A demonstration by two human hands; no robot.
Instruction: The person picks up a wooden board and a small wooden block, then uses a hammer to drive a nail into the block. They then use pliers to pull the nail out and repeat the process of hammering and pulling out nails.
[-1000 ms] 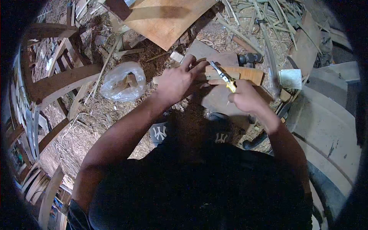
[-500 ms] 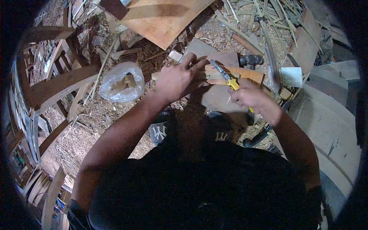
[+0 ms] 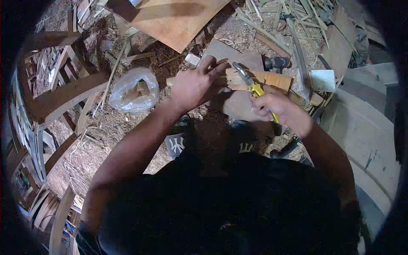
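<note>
A pair of pliers with yellow-and-black handles is gripped in my right hand. Its metal jaws point up and left, over a curved piece of wood. Bent over the left part of that wood, the fingers of my left hand hold it down, close to the plier jaws. Whether something small is pinched under those fingertips is hidden. Beneath the wood lies a flat grey board. A hammer head rests just beyond the wood's right part.
Left of my arm sits a clear plastic bag with wood bits inside. Curved wooden frames stand at far left. A plywood sheet lies ahead, with thin wood strips beyond it. A pale square block is at right. Shavings cover the floor.
The pliers have tilted slightly, their jaws now a little higher and farther left. My left fingers are drawn closer together on the wood. The whole view has shifted slightly.
</note>
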